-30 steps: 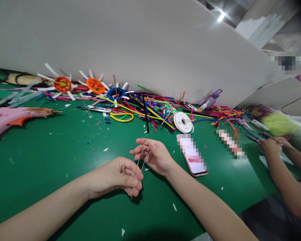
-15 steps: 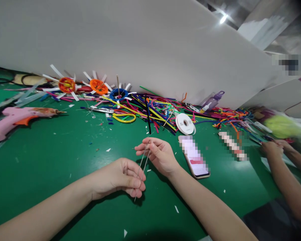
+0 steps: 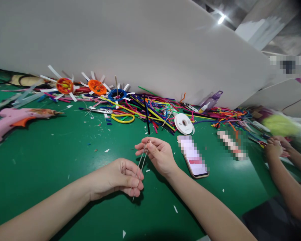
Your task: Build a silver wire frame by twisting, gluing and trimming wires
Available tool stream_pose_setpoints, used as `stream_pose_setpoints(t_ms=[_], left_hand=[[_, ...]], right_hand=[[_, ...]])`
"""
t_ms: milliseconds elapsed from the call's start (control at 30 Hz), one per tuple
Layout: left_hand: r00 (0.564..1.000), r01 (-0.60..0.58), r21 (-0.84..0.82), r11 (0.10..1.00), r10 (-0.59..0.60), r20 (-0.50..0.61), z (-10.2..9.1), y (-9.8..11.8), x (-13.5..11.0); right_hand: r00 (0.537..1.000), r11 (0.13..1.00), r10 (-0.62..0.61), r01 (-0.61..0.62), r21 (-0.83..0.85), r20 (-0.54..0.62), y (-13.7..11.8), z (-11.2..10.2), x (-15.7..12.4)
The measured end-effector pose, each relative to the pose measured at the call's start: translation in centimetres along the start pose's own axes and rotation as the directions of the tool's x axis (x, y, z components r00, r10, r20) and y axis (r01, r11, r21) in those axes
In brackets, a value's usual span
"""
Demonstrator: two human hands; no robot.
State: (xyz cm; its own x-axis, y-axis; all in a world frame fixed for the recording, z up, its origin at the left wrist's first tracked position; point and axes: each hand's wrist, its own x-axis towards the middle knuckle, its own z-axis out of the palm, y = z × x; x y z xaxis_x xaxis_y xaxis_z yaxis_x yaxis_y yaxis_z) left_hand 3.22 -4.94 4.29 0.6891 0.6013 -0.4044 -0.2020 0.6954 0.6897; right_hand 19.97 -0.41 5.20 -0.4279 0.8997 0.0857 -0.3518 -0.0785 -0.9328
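Between my hands, over the green table, runs a thin pale wire-like strand bent into two near-parallel legs. My left hand pinches its lower part between thumb and fingers, and the loose ends poke out below. At the upper end, my right hand is closed on the bend with thumb and forefinger. What exactly the strand is made of is too fine to tell. Close to my right hand lies a phone with its screen lit.
A pink glue gun lies at left. Along the wall are scissors, colourful pipe cleaners, a white ribbon spool, a purple bottle, and orange and blue rings with white strips. Another person's hands work at right.
Both hands keep the same hold on the strand. The view has shifted very slightly. The other person's hands at right have moved a little.
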Motion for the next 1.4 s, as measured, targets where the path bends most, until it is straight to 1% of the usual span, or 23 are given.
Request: stream_pose_setpoints(t_ms=[100,167,267,367,433,533,800,967,1400], left_hand=[[1.000,0.002,-0.005,1.000,-0.002,0.000,-0.02,0.03,0.05],[1.000,-0.007,0.011,1.000,0.007,0.008,0.01,0.07,0.06],[1.000,-0.018,0.051,0.999,0.017,0.016,0.12,0.15,-0.02],[1.000,-0.021,0.070,0.997,0.020,0.018,0.18,0.24,-0.09],[1.000,-0.022,0.075,0.997,0.021,0.017,0.15,0.27,-0.08],[1.000,-0.016,0.081,0.997,0.016,0.007,0.06,0.26,-0.04],[1.000,-0.011,0.076,0.997,0.009,0.017,0.09,0.23,-0.14],[1.000,0.001,0.081,0.997,0.000,-0.008,0.11,0.26,-0.15],[0.999,0.025,0.121,0.992,-0.022,-0.031,0.20,0.16,-0.04]], right_hand=[[1.000,1.000,0.010,-0.010,0.012,-0.022,0.00,0.04,0.06],[1.000,0.999,0.013,-0.013,0.043,-0.005,-0.09,-0.03,0.12],[0.997,0.995,0.018,-0.025,0.097,0.074,-0.29,-0.32,0.20],[0.989,0.994,0.055,-0.067,0.082,0.138,-0.43,-0.68,0.22],[0.988,0.994,0.079,-0.088,0.066,0.131,-0.42,-0.82,0.23],[0.991,0.994,0.081,-0.088,0.070,0.107,-0.27,-0.86,0.28],[0.990,0.996,0.061,-0.068,0.056,0.125,0.04,-0.93,0.35],[0.992,0.997,0.067,-0.069,0.018,0.106,0.02,-0.86,0.34],[0.993,0.997,0.066,-0.069,0.022,0.103,0.21,-0.70,0.27]])
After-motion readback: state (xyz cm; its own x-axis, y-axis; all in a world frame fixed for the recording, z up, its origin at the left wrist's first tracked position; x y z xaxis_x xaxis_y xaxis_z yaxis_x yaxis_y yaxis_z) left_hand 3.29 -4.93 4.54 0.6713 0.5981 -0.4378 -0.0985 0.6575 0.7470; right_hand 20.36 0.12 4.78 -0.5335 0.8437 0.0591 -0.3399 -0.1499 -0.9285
